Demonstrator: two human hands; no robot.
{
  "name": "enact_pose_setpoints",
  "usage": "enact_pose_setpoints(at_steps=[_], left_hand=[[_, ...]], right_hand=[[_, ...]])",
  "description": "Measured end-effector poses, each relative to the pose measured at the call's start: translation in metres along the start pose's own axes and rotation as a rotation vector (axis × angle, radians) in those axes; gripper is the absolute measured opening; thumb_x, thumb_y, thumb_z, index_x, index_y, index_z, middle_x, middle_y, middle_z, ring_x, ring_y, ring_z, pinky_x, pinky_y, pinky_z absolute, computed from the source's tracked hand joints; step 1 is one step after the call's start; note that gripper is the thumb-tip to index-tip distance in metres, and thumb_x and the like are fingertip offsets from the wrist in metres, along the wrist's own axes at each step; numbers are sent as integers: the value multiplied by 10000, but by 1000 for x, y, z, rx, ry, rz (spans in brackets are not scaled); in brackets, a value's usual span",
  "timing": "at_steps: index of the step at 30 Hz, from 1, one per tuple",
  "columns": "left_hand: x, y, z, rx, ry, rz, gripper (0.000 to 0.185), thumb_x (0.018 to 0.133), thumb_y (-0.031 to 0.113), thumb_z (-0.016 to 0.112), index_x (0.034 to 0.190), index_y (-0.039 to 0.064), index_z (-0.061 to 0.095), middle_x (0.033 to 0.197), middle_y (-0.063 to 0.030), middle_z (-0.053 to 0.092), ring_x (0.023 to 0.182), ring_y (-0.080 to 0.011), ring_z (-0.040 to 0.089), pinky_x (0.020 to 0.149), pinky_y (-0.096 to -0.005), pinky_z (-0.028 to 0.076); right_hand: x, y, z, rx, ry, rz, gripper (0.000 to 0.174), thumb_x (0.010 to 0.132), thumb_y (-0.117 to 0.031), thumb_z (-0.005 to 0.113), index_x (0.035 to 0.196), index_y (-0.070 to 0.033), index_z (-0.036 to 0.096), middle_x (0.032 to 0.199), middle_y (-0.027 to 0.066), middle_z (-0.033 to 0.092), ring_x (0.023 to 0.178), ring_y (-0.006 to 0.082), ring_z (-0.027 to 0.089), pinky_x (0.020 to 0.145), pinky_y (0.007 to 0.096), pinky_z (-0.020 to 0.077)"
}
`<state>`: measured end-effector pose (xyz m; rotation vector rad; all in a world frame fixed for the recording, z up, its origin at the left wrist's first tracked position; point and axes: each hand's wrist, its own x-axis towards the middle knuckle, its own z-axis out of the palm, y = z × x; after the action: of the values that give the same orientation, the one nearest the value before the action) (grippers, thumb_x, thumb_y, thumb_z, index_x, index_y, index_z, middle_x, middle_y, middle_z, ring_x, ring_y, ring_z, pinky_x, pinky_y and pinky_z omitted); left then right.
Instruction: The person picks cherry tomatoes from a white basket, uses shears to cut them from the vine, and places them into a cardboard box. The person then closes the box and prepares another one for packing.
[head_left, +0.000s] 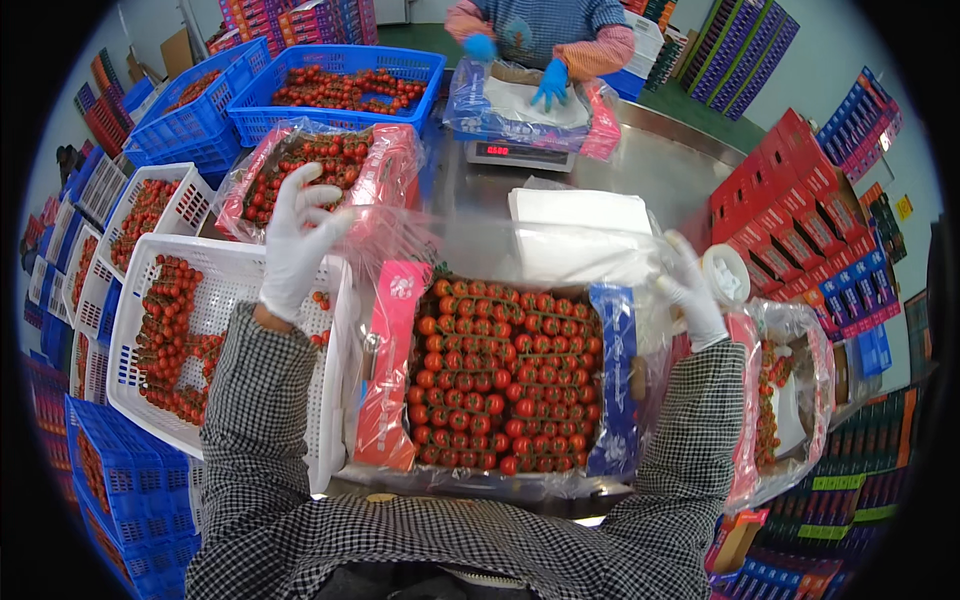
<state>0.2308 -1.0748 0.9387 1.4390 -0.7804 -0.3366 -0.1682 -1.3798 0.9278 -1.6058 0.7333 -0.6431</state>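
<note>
A carton (613, 382) packed with rows of vine cherry tomatoes (506, 375) lies in front of me, inside a clear plastic bag (450, 236). My left hand (296, 247), in a white glove, pinches the bag's edge above the carton's far left corner. At the far right, my white-gloved right hand (694, 300) grips the same bag's edge. The film is stretched between both hands, above the far end of the carton. A stack of white paper sheets (581, 225) lies beyond it, partly seen through the film.
A white basket (337, 420) of tomatoes stands left, near a bagged tomato carton (390, 165) and a blue crate (337, 124). Across the steel table (645, 142), a co-worker's gloved hand (551, 84) touches a carton on a scale (517, 155). Right are a tub (726, 274) and another bagged carton (784, 405).
</note>
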Motion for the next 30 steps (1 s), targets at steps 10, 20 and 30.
enact_pose_setpoints(at_steps=[10, 20, 30], left_hand=[[-178, 4, -55, -180, -135, -355, 702, 854, 24, 674, 1474, 38, 347, 837, -21, 645, 743, -59, 601, 662, -181, 474], [-321, -6, -66, -91, 341, -216, 139, 831, 26, 605, 966, 9, 630, 849, -17, 557, 718, -108, 510, 668, -228, 430], [-538, -105, -109, -435, -447, -986, 320, 991, 114, 597, 1293, 16, 564, 1166, -39, 637, 1101, -86, 573, 1001, -260, 452]], right_hand=[[-131, 22, 8, -254, 535, -89, 301, 877, 5, 663, 1175, 7, 620, 933, 18, 650, 790, 79, 592, 708, 218, 497], [-368, 118, 190, -289, -1088, 216, 487, 1000, -337, 539, 1379, -36, 495, 1354, 185, 562, 1259, 299, 537, 1065, 386, 426], [-310, 419, 296, -1274, -637, 417, 486, 925, -282, 533, 1338, -32, 478, 1349, 218, 521, 1267, 335, 488, 1080, 422, 392]])
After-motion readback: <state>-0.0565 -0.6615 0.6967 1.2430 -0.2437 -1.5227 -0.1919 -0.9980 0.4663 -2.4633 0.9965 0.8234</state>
